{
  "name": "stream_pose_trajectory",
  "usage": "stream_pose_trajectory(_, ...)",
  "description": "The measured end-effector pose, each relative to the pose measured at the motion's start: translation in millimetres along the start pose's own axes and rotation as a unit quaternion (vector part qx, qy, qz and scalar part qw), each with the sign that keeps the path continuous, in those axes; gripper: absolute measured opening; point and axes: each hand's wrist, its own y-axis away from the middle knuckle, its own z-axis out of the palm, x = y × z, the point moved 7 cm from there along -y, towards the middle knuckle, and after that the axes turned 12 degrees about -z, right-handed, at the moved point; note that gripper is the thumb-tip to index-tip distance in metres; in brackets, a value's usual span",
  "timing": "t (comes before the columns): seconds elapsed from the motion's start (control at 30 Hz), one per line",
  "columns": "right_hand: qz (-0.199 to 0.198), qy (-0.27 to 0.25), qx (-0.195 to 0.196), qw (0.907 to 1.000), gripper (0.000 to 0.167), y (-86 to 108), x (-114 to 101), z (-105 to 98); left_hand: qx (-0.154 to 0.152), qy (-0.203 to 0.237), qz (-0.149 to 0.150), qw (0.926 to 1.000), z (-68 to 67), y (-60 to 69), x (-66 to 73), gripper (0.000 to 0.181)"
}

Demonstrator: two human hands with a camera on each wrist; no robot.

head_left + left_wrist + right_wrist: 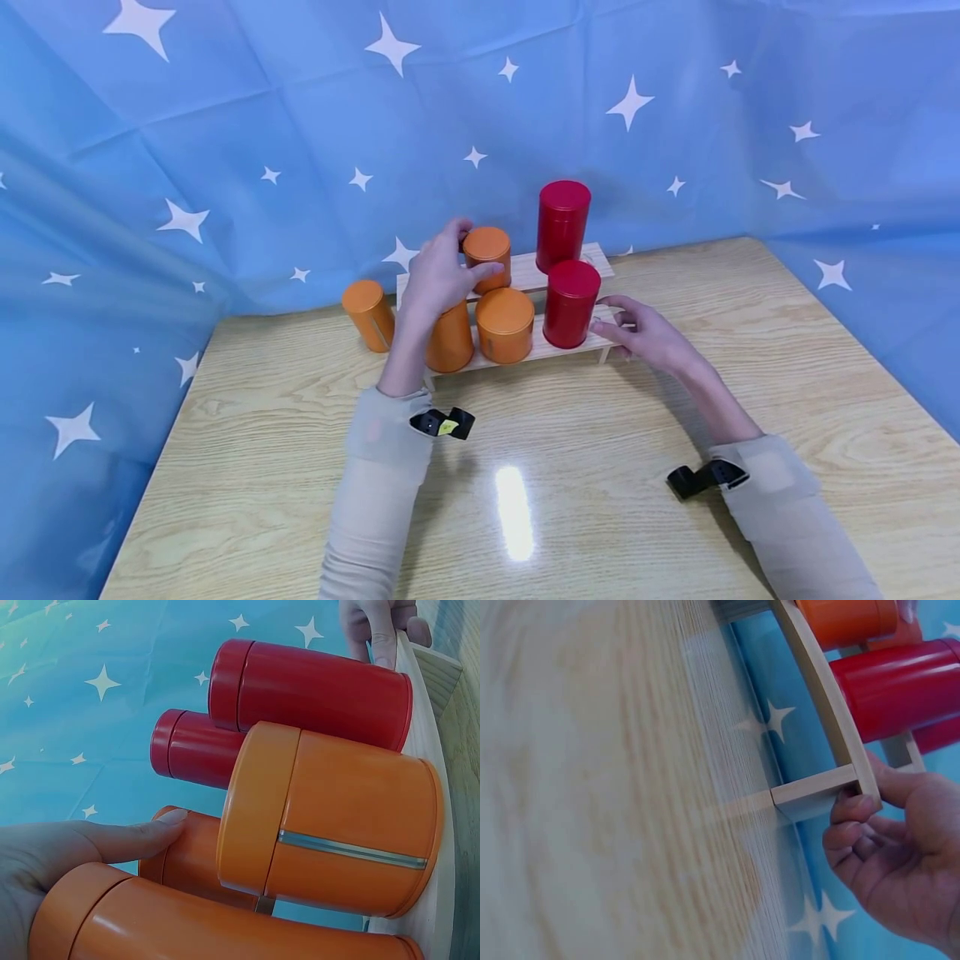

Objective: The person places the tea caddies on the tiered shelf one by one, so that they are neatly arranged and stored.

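A two-tier wooden shelf [525, 272] carries orange and red lidded canisters. My left hand [437, 275] holds a small orange canister [487, 258] on the upper tier, thumb in front and fingers behind. In the left wrist view the left thumb [142, 838] lies against that canister, partly hidden by nearer ones. My right hand [648, 335] pinches the right end of the lower plank [838, 720], with the thumb above and curled fingers below. Just left of that hand stands a red canister [572, 306] on the lower tier.
A wide orange canister [506, 329] and a tall orange one [451, 340] share the lower tier. Behind, a tall red canister [562, 227] stands on the upper tier. A slim orange canister [369, 317] is left of the shelf. A blue star-patterned cloth [480, 100] hangs behind the table [585, 467].
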Motion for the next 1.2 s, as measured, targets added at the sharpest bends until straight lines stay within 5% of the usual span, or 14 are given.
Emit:
stream_pose_trajectory(0.57,0.002,0.001,0.005,1.0000,0.071,0.6,-2.6,-1.2,-0.005,-0.021,0.007,0.9997,2.2,1.4,3.5,0.070)
stream_pose_trajectory(0.83,0.007,0.000,0.000,1.0000,0.072,0.0,3.3,-1.0,-0.004,0.054,0.006,0.9985,0.0,3.0,0.9,0.068)
stream_pose_trajectory(1.2,0.002,-0.010,0.004,0.9999,0.070,0.2,-0.4,-0.7,0.072,0.157,0.095,0.9804,-17.4,9.7,7.9,0.044)
